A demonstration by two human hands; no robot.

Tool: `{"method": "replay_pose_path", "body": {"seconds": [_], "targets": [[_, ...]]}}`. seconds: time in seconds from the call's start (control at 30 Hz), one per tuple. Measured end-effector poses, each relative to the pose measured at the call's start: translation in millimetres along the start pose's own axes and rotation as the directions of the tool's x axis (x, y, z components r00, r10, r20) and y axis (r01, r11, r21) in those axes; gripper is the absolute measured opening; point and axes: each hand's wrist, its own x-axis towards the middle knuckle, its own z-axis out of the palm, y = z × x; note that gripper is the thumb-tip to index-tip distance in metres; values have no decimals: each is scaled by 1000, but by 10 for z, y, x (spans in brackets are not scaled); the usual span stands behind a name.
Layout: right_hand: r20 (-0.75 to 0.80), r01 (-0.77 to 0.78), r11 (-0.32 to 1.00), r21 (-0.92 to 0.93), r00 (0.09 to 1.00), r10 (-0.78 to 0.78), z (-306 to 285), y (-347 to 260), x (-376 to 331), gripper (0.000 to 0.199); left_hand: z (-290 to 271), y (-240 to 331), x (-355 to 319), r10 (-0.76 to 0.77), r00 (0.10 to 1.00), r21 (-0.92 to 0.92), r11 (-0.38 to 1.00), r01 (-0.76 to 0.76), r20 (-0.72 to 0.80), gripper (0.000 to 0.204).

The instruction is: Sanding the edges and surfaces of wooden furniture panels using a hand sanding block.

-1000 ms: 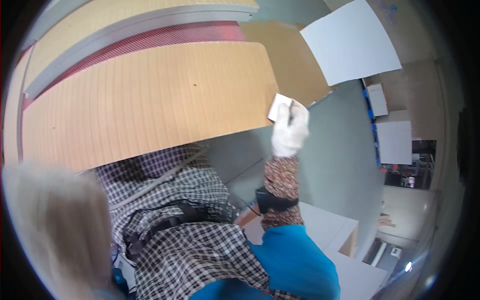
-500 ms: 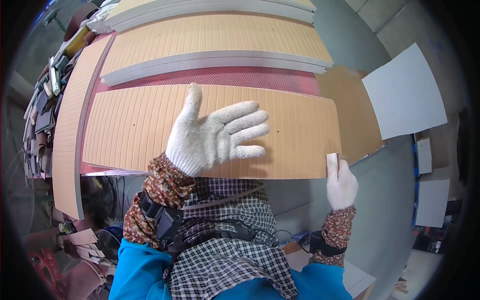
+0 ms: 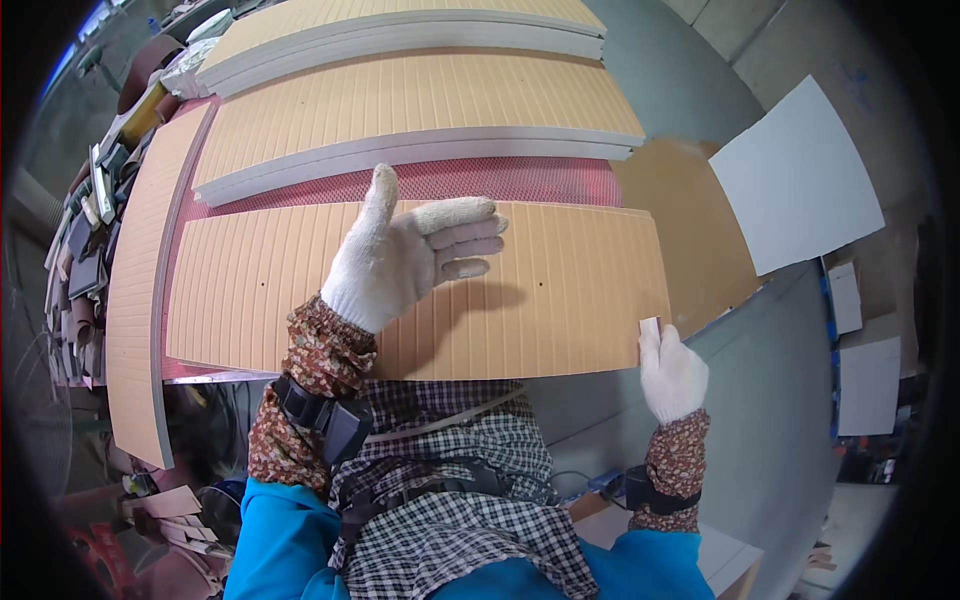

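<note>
— Where is the grooved panel against the hands?

— The nearest grooved tan panel (image 3: pixel 560 290) lies flat across the bench, its long edge toward the person. The left hand (image 3: pixel 410 255), in a white knit glove, hangs above the panel's middle, fingers stretched out together toward the right and the thumb pointing up. It is spread wide and holds nothing; its shadow falls on the grooves just beside it.

— And the right hand?

— The right hand (image 3: pixel 672 372), also gloved white, sits at the panel's near right corner. It pinches a small pale pad (image 3: pixel 650 326) between thumb and fingers, and the pad touches the panel's edge there. Whether it is paper or a block I cannot tell.

— What lies under the panel?

— A red mesh mat (image 3: pixel 500 180) shows in the strip behind it. Beyond the mat are two more grooved panels (image 3: pixel 420 110) with pale grey edges, one behind the other. Another grooved panel (image 3: pixel 135 290) runs along the left side, reaching from far to near.

— Any containers?

— None that I can make out clearly. At the far left there is a cluttered row of small tools and blocks (image 3: pixel 85 250), too blurred to tell apart. To the right, a white sheet (image 3: pixel 795 180) lies partly over a plain brown board (image 3: pixel 695 245), well apart from both hands.
</note>
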Motion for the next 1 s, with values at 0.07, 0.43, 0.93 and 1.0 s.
{"method": "replay_pose_path", "body": {"seconds": [0.07, 0.43, 0.93, 1.0], "targets": [[-11, -1, 1000, -14, 1000, 1, 20, -3, -10, 45, 0, 16, 11, -22, 999, 24, 999, 23, -43, 105], [-55, -17, 992, 126, 998, 24, 54, 22, 10, 43, -55, 96, 374, 270, 956, 815, 576, -64, -116, 66], [-35, -220, 970, 102, 974, 225, -5, 384, -462, 40, -422, -122, 610, 370, 927, 968, -203, 145, -61, 46], [-35, -201, 979, 45, 979, 202, -5, 391, -468, 41, -448, -128, 606, 388, 921, 962, -245, 122, -18, 46]]}}
